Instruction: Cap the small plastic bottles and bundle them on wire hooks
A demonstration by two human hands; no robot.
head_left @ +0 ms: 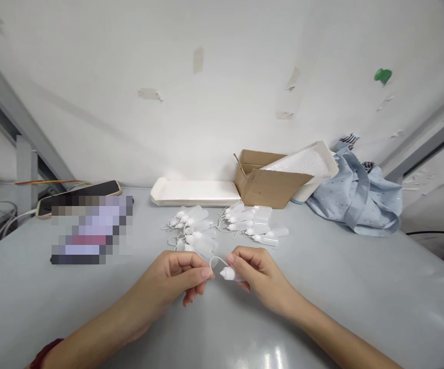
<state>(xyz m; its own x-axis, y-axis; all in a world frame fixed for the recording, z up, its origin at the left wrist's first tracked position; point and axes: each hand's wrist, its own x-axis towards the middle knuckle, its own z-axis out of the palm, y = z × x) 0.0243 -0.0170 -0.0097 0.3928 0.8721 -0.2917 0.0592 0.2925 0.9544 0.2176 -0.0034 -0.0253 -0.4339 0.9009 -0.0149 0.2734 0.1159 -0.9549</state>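
Between thumb and fingers, my right hand (pixel 258 271) holds a small bottle (pixel 229 274) with a white pointed cap aimed to the left. A thin white cord (pixel 217 259) arches from near the right thumb across to my left hand (pixel 187 277), whose thumb and index finger pinch its end. Just beyond the hands lie two groups of similar small translucent bottles with white caps and cords, a left group (pixel 201 241) and a right group (pixel 260 225). Part of the held bottle is hidden by the right fingers.
White trays (pixel 194 190) lie by the wall beside an open cardboard box (pixel 279 188) holding bubble wrap. A light blue cloth bag (pixel 363 197) is at the right. On the left are a dark phone (pixel 79 196) with a cable and a pixelated object (pixel 94 228).
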